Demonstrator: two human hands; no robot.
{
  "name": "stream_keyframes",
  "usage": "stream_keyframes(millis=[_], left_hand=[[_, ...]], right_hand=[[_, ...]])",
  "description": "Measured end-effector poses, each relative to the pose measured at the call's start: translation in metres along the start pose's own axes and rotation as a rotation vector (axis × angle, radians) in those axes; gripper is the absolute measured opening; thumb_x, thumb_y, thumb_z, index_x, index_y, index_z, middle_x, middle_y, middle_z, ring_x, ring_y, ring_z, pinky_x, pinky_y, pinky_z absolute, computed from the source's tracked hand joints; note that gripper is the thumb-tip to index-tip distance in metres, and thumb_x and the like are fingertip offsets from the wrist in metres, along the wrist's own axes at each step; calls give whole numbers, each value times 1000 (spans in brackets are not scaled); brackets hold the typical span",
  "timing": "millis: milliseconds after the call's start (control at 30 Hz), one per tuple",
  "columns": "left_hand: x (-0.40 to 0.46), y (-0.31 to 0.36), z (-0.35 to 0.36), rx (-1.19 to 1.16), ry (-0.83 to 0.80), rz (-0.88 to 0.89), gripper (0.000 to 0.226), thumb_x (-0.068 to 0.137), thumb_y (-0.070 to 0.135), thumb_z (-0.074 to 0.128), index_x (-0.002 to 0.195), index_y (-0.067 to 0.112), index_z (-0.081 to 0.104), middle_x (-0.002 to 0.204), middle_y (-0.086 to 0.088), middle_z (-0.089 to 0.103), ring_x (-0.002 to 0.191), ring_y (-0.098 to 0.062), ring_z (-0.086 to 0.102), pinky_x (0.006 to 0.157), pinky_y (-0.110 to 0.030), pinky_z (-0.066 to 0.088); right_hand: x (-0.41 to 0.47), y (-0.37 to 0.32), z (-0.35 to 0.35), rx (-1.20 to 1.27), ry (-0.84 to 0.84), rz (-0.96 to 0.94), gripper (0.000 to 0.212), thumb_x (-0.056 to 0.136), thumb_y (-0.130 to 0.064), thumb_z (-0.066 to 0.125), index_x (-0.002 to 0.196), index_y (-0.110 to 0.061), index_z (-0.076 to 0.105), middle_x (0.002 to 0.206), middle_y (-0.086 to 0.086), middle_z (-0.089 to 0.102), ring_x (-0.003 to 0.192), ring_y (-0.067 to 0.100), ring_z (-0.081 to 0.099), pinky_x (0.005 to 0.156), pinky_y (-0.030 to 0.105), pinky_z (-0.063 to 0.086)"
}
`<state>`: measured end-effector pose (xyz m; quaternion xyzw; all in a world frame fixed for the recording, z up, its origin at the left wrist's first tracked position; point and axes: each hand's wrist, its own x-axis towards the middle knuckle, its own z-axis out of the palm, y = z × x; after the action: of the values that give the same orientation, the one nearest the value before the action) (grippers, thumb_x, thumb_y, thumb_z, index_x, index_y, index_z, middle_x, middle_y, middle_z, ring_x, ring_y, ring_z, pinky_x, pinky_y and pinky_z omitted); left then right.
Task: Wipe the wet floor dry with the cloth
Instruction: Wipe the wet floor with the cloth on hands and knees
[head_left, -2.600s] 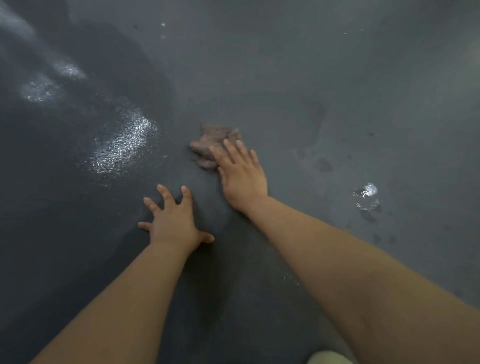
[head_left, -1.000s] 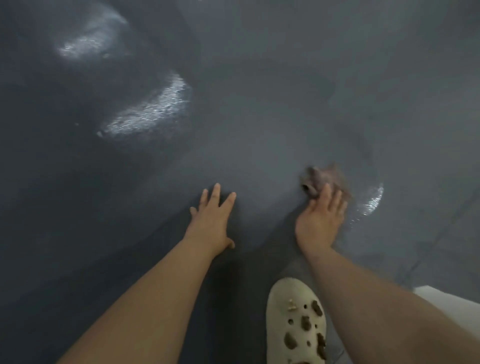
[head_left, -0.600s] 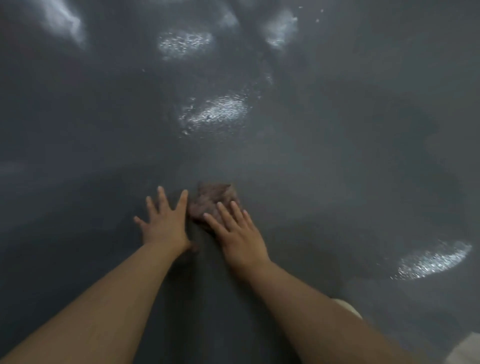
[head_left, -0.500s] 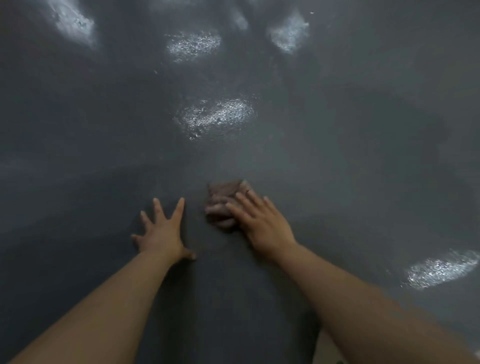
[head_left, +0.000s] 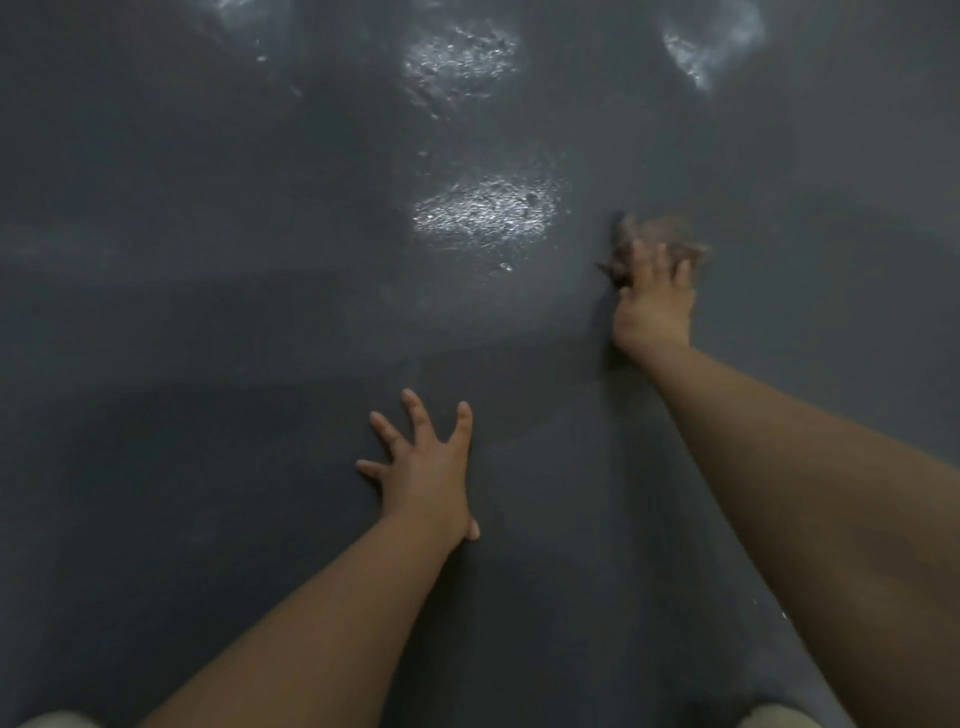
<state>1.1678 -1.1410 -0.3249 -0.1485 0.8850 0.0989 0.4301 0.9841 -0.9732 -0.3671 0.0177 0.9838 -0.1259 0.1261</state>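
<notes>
Pressing cloth (head_left: 652, 234) under R hand (head_left: 653, 306) fingers.

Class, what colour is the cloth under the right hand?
Brownish, blurred by motion; the cloth shows in the head view.

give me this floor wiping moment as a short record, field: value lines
scene: a person bent over a dark grey floor, seen from the head camera
right hand: reaches forward, fingers flat, pressing the cloth to the floor
cloth: brownish, bunched, blurred
left hand: fingers spread, flat on the floor, holds nothing
wet patch: shiny, just left of the cloth
other wet patches: two shiny ones farther off
task state: not done, wet patches remain
</notes>
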Motion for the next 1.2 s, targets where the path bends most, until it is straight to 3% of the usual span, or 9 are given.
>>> stream_keyframes(millis=[200, 267, 367, 533, 600, 767, 933, 1067, 1200], left_hand=[[-3, -2, -1, 12, -18, 14, 126, 69, 38, 82, 147, 33, -17, 148, -23, -33, 134, -57, -17, 100, -72, 21], [-1, -3, -1, 3, -17, 26, 125, 70, 35, 81, 147, 32, -18, 147, -23, -33, 133, -58, -18, 100, -73, 21], [0, -3, 1, 3, 5, 28, 121, 75, 26, 79, 147, 30, -19, 146, -25, -35, 132, -59, -19, 99, -74, 19], [1, -2, 1, -3, 25, 26, 114, 80, 22, 74, 148, 29, -16, 147, -26, -33, 131, -60, -20, 97, -76, 16], [-1, -3, 2, 25, 29, 38, 111, 81, 23, 73, 149, 26, -15, 148, -25, -31, 131, -60, -19, 97, -76, 16], [7, -24, 1, 239, 185, -110, 82, 92, 40, 44, 149, 3, -2, 151, -31, -2, 138, -50, 3, 110, -61, 16], [-32, -68, 41, 43, 215, 236, 85, 88, 43, 59, 151, 21, 7, 158, -10, -5, 145, -30, 0, 116, -42, 7], [-49, -123, 44, -7, 252, 13, 98, 82, 47, 66, 151, 30, -1, 157, -8, -17, 145, -27, -12, 117, -42, 3], [-68, -158, 61, -130, 146, -238, 123, 69, 51, 77, 149, 34, -14, 155, -13, -22, 144, -34, -13, 115, -50, 8]], right_hand=[[-72, -90, 39, -127, -329, -808, 69, 93, -18, 45, 151, -29, 9, 160, 3, 2, 146, 29, -3, 116, 41, 3], [-53, -79, 32, -147, -299, -1002, 63, 88, -21, 39, 149, -22, 23, 157, 8, 17, 145, 31, 11, 115, 45, 15], [-6, -55, 23, -59, -138, -813, 54, 89, -11, 42, 142, -14, 41, 151, 14, 33, 142, 34, 24, 111, 50, 28], [-5, -100, 28, 53, -81, -239, 56, 98, -12, 36, 151, -21, 19, 160, 7, 6, 146, 33, 1, 116, 45, 7], [-30, -137, 38, 75, -109, -320, 63, 95, -6, 38, 151, -24, 15, 160, 6, 1, 145, 33, -2, 116, 46, 7], [-123, -200, 65, -37, -506, -1033, 78, 85, 4, 42, 150, -31, 15, 160, 2, 0, 146, 25, -9, 117, 40, -6], [-98, -161, 67, 71, -437, -1012, 59, 92, -6, 49, 145, -28, 36, 156, -1, 22, 145, 19, 12, 118, 38, 14], [-91, -97, 53, 205, -171, -609, 76, 76, -6, 60, 145, -31, 36, 155, -3, 26, 142, 20, 20, 117, 33, 17], [-134, -84, 58, 263, -9, -136, 60, 95, -13, 47, 149, -10, 22, 157, 14, 16, 145, 29, 8, 117, 31, 2]])
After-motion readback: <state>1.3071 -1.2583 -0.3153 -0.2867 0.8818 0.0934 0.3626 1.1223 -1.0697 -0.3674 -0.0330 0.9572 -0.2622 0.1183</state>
